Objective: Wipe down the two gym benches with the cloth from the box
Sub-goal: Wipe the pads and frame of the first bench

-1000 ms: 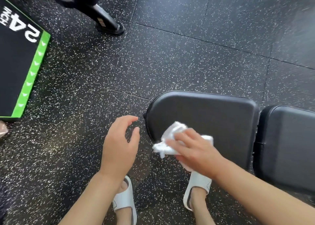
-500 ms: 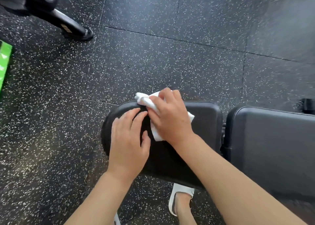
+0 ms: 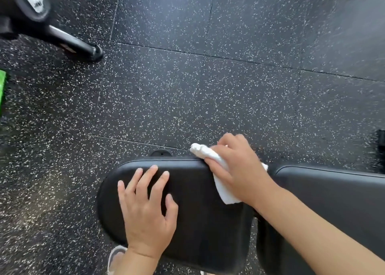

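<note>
right hand [image 3: 239,170] grips cloth [image 3: 220,177] on seat pad [image 3: 193,202] far edge, cloth running far-left to near-right | left hand [image 3: 145,210] flat, fingers spread | back pad [image 3: 333,195] cut off right

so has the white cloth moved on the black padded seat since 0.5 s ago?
Yes. The crumpled white cloth, under the right hand, moved from the black padded seat's far-left corner to its far-right corner, beside the gap.

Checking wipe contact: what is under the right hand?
The white cloth, pressed on the seat pad at its far right corner. The right hand covers the cloth's middle.
</note>
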`<state>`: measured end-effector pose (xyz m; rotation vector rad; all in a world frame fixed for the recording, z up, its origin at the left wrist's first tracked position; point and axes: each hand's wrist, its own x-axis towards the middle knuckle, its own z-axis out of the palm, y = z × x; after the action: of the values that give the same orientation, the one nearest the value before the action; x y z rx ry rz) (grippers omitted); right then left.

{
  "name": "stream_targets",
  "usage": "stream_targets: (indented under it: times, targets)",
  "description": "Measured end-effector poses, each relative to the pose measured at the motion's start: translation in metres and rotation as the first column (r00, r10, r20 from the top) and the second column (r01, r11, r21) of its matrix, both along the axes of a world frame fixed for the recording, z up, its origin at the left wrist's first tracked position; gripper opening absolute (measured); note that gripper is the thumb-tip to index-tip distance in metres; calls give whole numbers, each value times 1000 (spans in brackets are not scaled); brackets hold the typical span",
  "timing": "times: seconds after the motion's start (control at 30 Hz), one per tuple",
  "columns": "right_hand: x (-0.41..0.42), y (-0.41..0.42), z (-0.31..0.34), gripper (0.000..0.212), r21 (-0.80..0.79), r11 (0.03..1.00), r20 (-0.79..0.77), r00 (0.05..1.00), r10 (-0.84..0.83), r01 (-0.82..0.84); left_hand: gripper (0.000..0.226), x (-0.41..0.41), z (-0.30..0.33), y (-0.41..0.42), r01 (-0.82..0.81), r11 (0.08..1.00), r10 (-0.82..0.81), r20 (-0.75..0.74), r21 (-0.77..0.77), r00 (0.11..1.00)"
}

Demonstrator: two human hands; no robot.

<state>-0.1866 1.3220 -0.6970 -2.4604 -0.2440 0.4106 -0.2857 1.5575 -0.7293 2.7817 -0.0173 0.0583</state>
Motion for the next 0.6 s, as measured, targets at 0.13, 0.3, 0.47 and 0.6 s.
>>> stream_targets:
  times: [0.13,0.3,0.47,0.6]
  targets:
    - [38,85,-10,39,-19,958,-119,952,282,-286,43,1,-1,-2,1,1000,-2,5,18,1000]
    - [49,114,-13,37,68,947,-175,931,320,-313,38,2,-3,-2,-5,1000,4,17,23,1000]
    - [29,15,-4,37,95,956,-202,935,291,-277,47,2,-4,-3,18,999,-20,37,49,999]
    - [15,-45,-1,37,79,985,-295,940,169,-152,49,1,-7,-3,28,998,-29,35,49,999]
